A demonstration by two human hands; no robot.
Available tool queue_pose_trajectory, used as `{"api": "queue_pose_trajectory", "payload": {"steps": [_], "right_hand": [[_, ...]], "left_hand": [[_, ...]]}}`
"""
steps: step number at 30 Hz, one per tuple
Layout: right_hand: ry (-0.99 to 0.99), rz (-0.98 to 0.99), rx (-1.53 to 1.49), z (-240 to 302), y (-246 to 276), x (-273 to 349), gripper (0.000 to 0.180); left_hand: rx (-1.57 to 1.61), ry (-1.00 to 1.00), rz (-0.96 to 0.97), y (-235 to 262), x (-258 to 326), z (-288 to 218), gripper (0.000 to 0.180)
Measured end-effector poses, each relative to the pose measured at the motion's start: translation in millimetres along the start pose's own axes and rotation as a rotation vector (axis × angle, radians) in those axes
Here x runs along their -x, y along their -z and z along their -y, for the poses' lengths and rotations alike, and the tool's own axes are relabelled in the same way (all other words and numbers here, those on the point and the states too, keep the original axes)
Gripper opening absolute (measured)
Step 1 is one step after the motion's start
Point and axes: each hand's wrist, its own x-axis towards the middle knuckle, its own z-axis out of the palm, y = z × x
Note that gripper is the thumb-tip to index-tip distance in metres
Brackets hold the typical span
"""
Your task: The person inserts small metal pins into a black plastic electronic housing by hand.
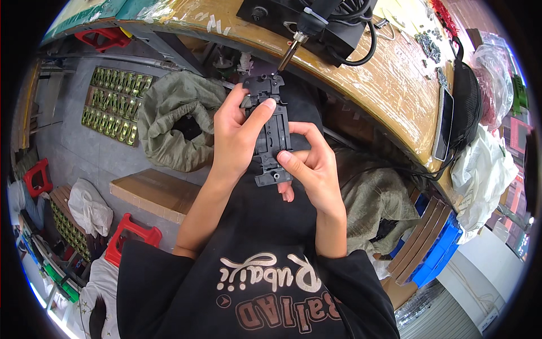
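Observation:
A long black plastic frame part (272, 130) is held upright in front of my chest by both hands. My left hand (237, 135) grips its upper left side, thumb across the top. My right hand (313, 164) holds its lower right side, thumb pressing the face. The tip of an electric screwdriver (289, 53), hanging over the wooden workbench edge (389, 96), touches the top end of the part.
A black box (305, 22) with cables sits on the bench. A phone (444, 121), a black bag (467, 101) and plastic bags lie at the right. Below are an olive sack (169, 118), a cardboard box (149, 192), red stools (132, 234) and trays of small green parts (113, 104).

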Motion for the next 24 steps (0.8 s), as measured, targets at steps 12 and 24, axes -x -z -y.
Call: {"api": "queue_pose_trajectory", "payload": {"steps": [12,24], "right_hand": [[-0.012,-0.001,0.024,-3.7,1.0,-2.8,0.036],[-0.018,0.003,0.007,-9.0,1.7,-5.6,0.035]], "left_hand": [[-0.049,-0.037,0.036,7.1,-1.9,3.5,0.021],[-0.151,-0.083,0.074,9.8,-3.8,-0.9,0.022]]}}
